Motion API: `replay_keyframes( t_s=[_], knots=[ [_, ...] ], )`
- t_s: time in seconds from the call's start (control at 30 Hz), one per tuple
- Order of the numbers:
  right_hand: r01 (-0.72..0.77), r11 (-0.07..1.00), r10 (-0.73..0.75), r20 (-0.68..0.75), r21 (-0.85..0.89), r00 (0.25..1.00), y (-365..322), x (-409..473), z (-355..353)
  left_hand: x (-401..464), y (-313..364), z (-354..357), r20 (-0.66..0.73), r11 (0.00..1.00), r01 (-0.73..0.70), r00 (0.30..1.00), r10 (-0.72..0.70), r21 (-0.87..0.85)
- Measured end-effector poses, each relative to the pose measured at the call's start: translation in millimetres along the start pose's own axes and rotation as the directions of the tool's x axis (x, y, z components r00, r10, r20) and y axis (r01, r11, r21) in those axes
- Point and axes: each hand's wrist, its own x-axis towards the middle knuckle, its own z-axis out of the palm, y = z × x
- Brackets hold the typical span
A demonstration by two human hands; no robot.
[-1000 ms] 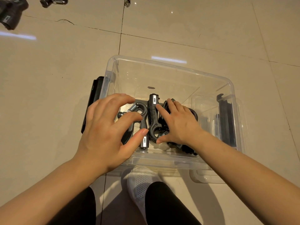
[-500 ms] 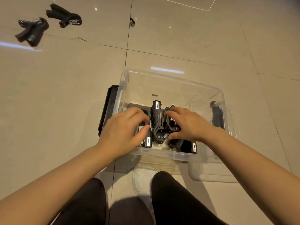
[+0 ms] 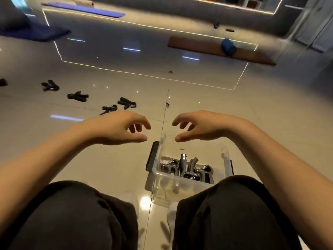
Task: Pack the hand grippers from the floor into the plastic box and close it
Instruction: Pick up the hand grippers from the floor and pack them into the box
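No writing can be read anywhere; the small pale tag on one hand gripper in the box is too blurred to make out. The plastic box [image 3: 158, 159] is clear and thin-walled with rounded corners, standing open on the glossy beige tile floor [image 3: 207, 109] just ahead of the person's knees [image 3: 225, 204], which are in black fabric. A black clip hangs on its left outer side. Inside, at the bottom, lie several hand grippers [image 3: 187, 170], dark curved handles with metal coil springs, packed close together. More hand grippers on the floor [image 3: 127, 103] lie scattered in a loose row to the left, well apart from the box. The left hand [image 3: 117, 128] and right hand [image 3: 201, 125] hover above the box's far end, fingers loosely curled, both holding nothing. Far off lie a blue mat [image 3: 36, 34] and a brown mat [image 3: 203, 46].
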Motion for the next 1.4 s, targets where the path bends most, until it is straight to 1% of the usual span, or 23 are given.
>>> replay_keyframes(
  t_s=[0.03, 0.1, 0.13, 0.2, 0.27, 0.33, 0.4, 0.47, 0.5, 0.53, 0.6, 0.67, 0.7, 0.8, 0.83, 0.93, 1.07, 1.13, 1.23, 1.3, 1.4],
  knots=[
    [0.025, 1.0, -0.025, -0.006, 0.005, 1.0, -15.8, -4.5, -1.3, -14.9, 5.5, -9.9, 0.018, 1.0, 0.032, 0.999, -0.032, -0.002],
    [0.066, 0.998, -0.066, -0.075, -0.006, 0.995, -43.3, -5.6, 6.7, -38.8, 13.5, -21.6, 0.046, 0.994, 0.106, 0.993, -0.107, 0.015],
    [0.082, 0.996, -0.085, -0.118, -0.024, 0.989, -54.1, -2.9, 14.7, -47.2, 15.4, -23.2, 0.04, 0.988, 0.148, 0.988, -0.149, 0.035],
    [0.095, 0.99, -0.111, -0.162, -0.104, 0.981, -68.9, 7.1, 31.7, -59.8, 12.5, -20.2, -0.03, 0.968, 0.235, 0.972, -0.233, 0.091],
    [0.099, 0.977, -0.126, -0.137, -0.189, 0.982, -75.7, 21.6, 43.1, -72.6, -2.8, -9.7, -0.118, 0.943, 0.315, 0.946, -0.302, 0.107],
    [0.099, 0.973, -0.124, -0.108, -0.21, 0.986, -80.7, 39.9, 45.9, -88.1, -26.4, 2.8, -0.163, 0.924, 0.376, 0.919, -0.36, 0.077],
    [0.11, 0.974, -0.126, -0.072, -0.196, 0.989, -89.6, 63.7, 48.3, -103.6, -52.1, 14.2, -0.124, 0.905, 0.418, 0.905, -0.407, 0.083],
    [0.135, 0.975, -0.141, -0.023, -0.179, 0.99, -103.2, 91.8, 52.5, -115.2, -76.4, 18.6, -0.06, 0.885, 0.423, 0.906, -0.42, 0.195],
    [0.151, 0.973, -0.152, 0.004, -0.174, 0.988, -111.2, 106.7, 53.9, -120.0, -88.6, 18.4, -0.042, 0.88, 0.417, 0.907, -0.419, 0.227],
    [0.164, 0.972, -0.162, 0.028, -0.168, 0.986, -119.6, 121.4, 54.3, -123.8, -100.0, 16.3, -0.032, 0.879, 0.425, 0.903, -0.429, 0.218],
    [0.18, 0.972, -0.172, 0.068, -0.149, 0.983, -135.0, 150.3, 53.9, -127.6, -124.4, 8.6, -0.038, 0.871, 0.456, 0.888, -0.458, 0.181],
    [0.194, 0.972, -0.184, 0.082, -0.131, 0.979, -148.0, 177.4, 52.3, -127.0, -148.8, -2.8, -0.065, 0.857, 0.47, 0.881, -0.468, 0.211],
    [0.195, 0.973, -0.186, 0.08, -0.12, 0.979, -153.0, 189.2, 51.4, -125.8, -160.0, -9.0, -0.079, 0.855, 0.479, 0.877, -0.473, 0.199],
    [0.19, 0.979, -0.183, 0.085, -0.079, 0.979, -165.5, 217.2, 49.8, -118.0, -185.2, -26.6, -0.121, 0.873, 0.482, 0.873, -0.472, 0.072],
    [0.186, 0.98, -0.18, 0.092, -0.067, 0.979, -169.5, 224.9, 50.0, -114.2, -191.8, -31.5, -0.132, 0.877, 0.477, 0.874, -0.467, 0.054],
    [0.179, 0.983, -0.173, 0.098, -0.047, 0.98, -184.0, 243.3, 52.9, -104.1, -208.3, -41.6, -0.162, 0.888, 0.459, 0.879, -0.448, 0.034],
    [0.178, 0.981, -0.171, 0.099, -0.071, 0.98, -206.3, 260.8, 54.6, -103.0, -231.2, -52.7, -0.184, 0.891, 0.455, 0.876, -0.446, 0.007],
    [0.173, 0.981, -0.164, 0.102, -0.086, 0.981, -217.2, 268.0, 49.9, -109.3, -246.4, -55.9, -0.192, 0.883, 0.469, 0.866, -0.461, -0.005],
    [0.207, 0.969, -0.199, 0.075, -0.132, 0.977, -236.3, 275.7, 36.9, -122.5, -272.8, -60.7, -0.153, 0.856, 0.516, 0.844, -0.514, -0.027],
    [0.243, 0.953, -0.241, 0.036, -0.183, 0.97, -245.8, 277.2, 26.7, -124.8, -288.2, -69.9, -0.149, 0.839, 0.528, 0.826, -0.543, -0.128],
    [0.269, 0.939, -0.272, 0.014, -0.217, 0.962, -245.2, 277.5, 12.0, -105.5, -303.9, -84.8, -0.252, 0.826, 0.461, 0.799, -0.545, -0.325]
  ],
)
